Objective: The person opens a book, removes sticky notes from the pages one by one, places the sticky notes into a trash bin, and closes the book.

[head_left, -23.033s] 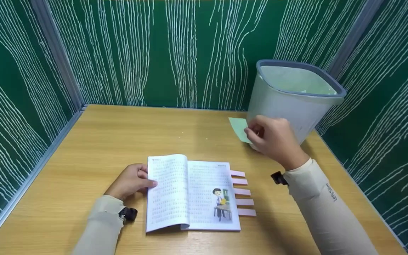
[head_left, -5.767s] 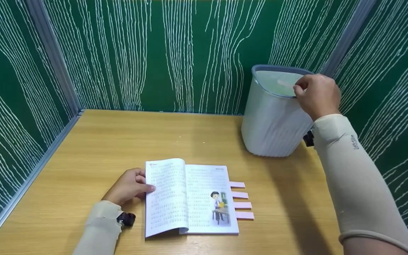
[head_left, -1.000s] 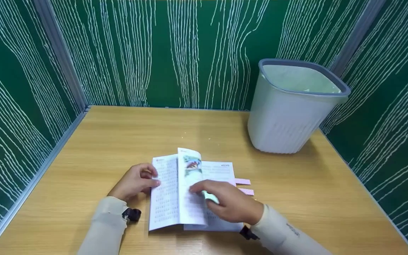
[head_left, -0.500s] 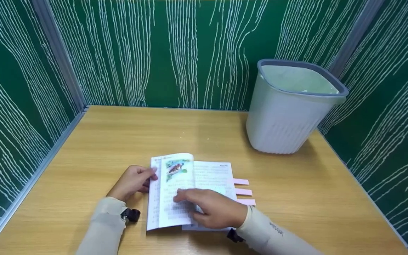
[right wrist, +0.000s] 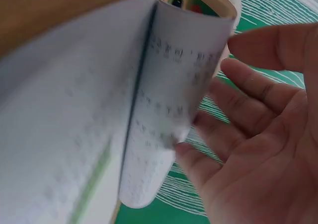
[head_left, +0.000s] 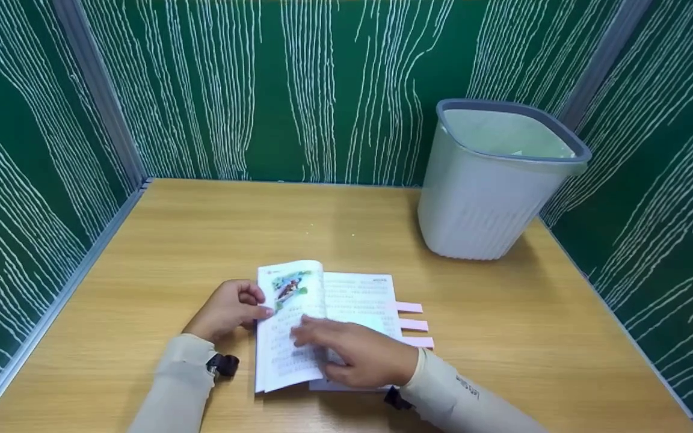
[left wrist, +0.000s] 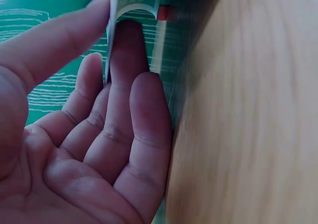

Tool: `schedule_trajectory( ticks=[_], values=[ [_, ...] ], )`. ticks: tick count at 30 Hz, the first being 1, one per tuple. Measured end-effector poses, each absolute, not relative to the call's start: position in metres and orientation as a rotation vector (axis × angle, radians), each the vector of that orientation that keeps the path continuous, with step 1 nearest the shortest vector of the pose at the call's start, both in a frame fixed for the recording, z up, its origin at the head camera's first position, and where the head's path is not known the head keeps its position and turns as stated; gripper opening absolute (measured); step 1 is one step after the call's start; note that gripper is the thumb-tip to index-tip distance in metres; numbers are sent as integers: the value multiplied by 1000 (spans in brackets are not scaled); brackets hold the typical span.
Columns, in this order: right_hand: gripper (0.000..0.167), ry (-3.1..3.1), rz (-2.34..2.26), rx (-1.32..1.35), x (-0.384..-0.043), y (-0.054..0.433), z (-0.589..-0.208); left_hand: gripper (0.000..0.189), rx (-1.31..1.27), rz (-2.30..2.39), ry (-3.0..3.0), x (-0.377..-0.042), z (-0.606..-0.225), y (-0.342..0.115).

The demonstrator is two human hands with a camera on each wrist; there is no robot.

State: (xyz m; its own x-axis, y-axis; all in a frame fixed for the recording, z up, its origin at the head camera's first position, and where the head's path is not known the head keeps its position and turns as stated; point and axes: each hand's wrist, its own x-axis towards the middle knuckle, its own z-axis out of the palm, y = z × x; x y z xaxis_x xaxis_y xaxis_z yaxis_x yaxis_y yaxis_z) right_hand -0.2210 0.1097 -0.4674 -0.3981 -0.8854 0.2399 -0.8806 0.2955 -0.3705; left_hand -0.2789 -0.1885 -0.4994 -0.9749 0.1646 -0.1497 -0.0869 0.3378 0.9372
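Observation:
An open book (head_left: 355, 294) with printed pages lies near the front of the table. My left hand (head_left: 226, 310) pinches its left pages at the outer edge, thumb on top and fingers underneath. Over the left page, with its coloured picture (head_left: 291, 291), my right hand (head_left: 364, 355) lies with relaxed fingers touching the paper. In the right wrist view its fingertips (right wrist: 186, 152) meet the edge of a curved page. Three pink paper tabs (head_left: 414, 325) stick out from the book's right side. A pale green patch (head_left: 376, 323) shows on the right page, partly hidden by my right hand.
A white wastebasket (head_left: 479, 204) with a grey rim stands at the back right of the wooden table (head_left: 232, 222). Green panels (head_left: 202, 90) with white lines enclose the back and sides. Tiny white specks lie behind the book.
A page has turned leftward under my right hand, bringing its picture into view. Earlier, my right hand held a green slip, then a pale one over the wastebasket. Fewer pink tabs stick out now.

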Motion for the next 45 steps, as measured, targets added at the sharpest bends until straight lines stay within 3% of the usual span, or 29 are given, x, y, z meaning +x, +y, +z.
schedule_trajectory(
  ticks=[5, 13, 45],
  values=[
    [53, 2721, -551, -1480, -227, 124, -457, 25, 99, 1693, 2346, -280, -500, -190],
    [80, 2828, -235, -1000, -245, 147, -457, 22, 96, 1672, 2359, -282, -500, -190],
    [83, 2883, -247, -1039, -261, 153, -459, 22, 109, 1669, 2364, -279, -500, -190]
  ],
)
